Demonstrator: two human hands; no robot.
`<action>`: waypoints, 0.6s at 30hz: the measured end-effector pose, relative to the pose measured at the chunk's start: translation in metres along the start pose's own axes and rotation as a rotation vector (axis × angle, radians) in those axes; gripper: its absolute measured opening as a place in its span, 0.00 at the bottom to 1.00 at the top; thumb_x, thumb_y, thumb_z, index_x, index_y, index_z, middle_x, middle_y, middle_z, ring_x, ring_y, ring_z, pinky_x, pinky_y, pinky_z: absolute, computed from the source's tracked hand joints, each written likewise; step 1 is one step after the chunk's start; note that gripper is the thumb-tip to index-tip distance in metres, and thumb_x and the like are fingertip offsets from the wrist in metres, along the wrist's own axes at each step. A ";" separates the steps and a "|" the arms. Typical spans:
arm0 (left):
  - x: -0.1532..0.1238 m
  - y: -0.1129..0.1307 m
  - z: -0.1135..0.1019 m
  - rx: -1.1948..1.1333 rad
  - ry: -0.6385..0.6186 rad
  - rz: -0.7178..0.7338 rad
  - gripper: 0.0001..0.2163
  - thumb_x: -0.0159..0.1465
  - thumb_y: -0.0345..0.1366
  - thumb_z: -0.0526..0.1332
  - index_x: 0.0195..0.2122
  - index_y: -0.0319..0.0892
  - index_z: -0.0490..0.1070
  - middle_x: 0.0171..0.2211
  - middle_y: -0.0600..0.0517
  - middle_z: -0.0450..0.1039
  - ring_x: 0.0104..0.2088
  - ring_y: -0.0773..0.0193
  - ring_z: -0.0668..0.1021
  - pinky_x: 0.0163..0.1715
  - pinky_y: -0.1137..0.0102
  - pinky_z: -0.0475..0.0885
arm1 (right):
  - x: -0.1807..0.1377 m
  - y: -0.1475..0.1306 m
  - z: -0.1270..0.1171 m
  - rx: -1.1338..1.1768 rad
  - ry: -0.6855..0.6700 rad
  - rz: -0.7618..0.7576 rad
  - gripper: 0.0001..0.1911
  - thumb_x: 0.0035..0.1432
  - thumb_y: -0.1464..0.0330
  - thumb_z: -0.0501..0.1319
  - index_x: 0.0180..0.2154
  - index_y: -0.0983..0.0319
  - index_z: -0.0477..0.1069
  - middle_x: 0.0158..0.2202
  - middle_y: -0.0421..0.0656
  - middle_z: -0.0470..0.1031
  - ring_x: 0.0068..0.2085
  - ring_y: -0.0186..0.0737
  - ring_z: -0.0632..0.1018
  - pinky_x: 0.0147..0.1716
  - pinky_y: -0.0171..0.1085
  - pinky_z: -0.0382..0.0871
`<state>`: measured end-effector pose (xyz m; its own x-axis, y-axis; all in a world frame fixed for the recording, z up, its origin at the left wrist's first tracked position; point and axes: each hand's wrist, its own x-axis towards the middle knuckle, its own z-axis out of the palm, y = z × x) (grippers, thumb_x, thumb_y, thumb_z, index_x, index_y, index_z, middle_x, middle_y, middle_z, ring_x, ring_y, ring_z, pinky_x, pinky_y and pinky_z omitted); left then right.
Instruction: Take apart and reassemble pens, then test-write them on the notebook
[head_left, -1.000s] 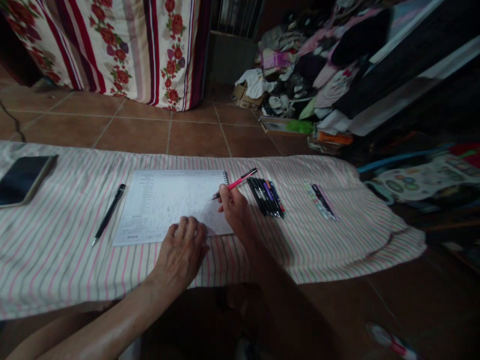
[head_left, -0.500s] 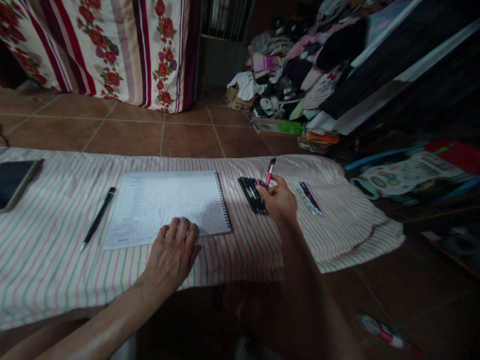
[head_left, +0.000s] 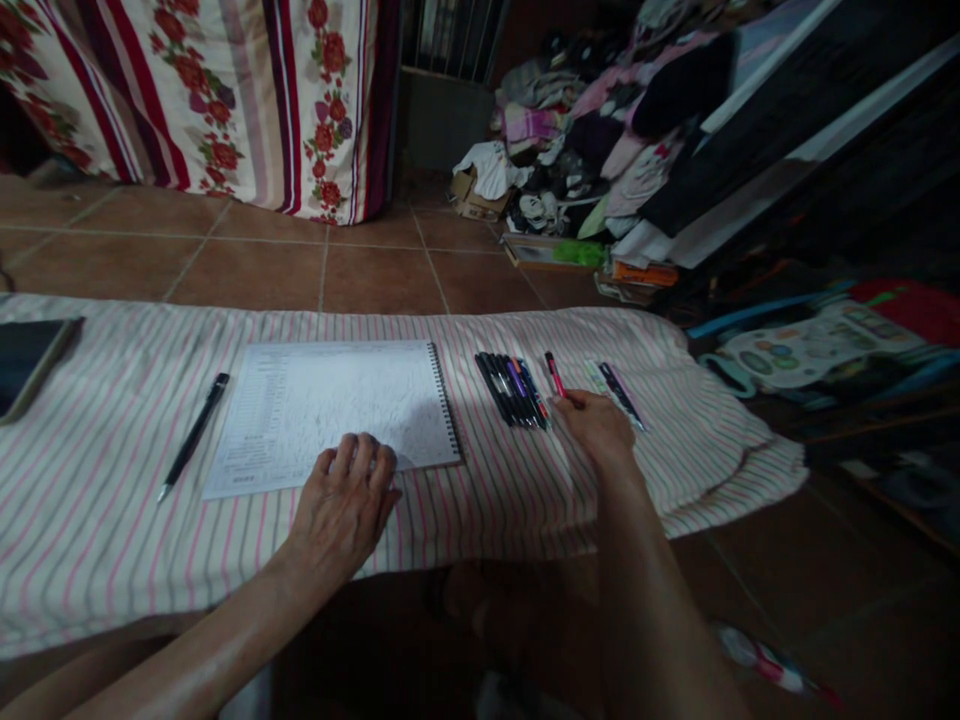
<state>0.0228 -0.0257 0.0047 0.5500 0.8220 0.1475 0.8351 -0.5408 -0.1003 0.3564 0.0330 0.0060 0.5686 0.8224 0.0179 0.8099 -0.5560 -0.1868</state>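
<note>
My left hand (head_left: 343, 502) lies flat, fingers spread, on the near edge of a spiral notepad (head_left: 337, 405) full of scribbled lines. My right hand (head_left: 598, 425) rests on the striped cloth (head_left: 112, 520), fingers pinched on the lower end of a pink pen (head_left: 555, 374) that lies on the cloth beside a row of several pens (head_left: 511, 389). A black pen (head_left: 193, 436) lies alone to the left of the notepad.
A dark phone (head_left: 26, 360) sits at the cloth's left edge. A pen in a printed wrapper (head_left: 618, 394) lies right of my right hand. Beyond are brown floor tiles (head_left: 375, 270), a floral hanging cloth (head_left: 195, 100) and a heap of clothes (head_left: 592, 130).
My right hand carried the pink pen from the notepad to the right and lowered it flat onto the cloth beside the pen row. My left hand stayed on the notepad.
</note>
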 end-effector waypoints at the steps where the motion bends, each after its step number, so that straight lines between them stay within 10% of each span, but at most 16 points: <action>1: 0.000 0.000 0.000 0.001 -0.002 0.000 0.15 0.67 0.36 0.48 0.50 0.37 0.66 0.50 0.39 0.67 0.50 0.49 0.69 0.43 0.58 0.67 | 0.000 -0.001 0.001 0.007 -0.002 -0.005 0.22 0.56 0.56 0.53 0.46 0.58 0.75 0.43 0.50 0.78 0.43 0.51 0.77 0.35 0.41 0.66; 18: 0.000 -0.001 -0.001 -0.024 0.009 -0.009 0.15 0.66 0.35 0.50 0.51 0.37 0.66 0.49 0.40 0.69 0.50 0.50 0.69 0.44 0.58 0.67 | 0.000 -0.008 0.008 0.088 -0.015 -0.006 0.18 0.55 0.59 0.55 0.43 0.58 0.75 0.40 0.46 0.79 0.43 0.47 0.77 0.37 0.40 0.67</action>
<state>0.0221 -0.0256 0.0058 0.5425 0.8253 0.1568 0.8398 -0.5377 -0.0756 0.3486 0.0390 -0.0001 0.5608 0.8279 0.0047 0.7974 -0.5386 -0.2720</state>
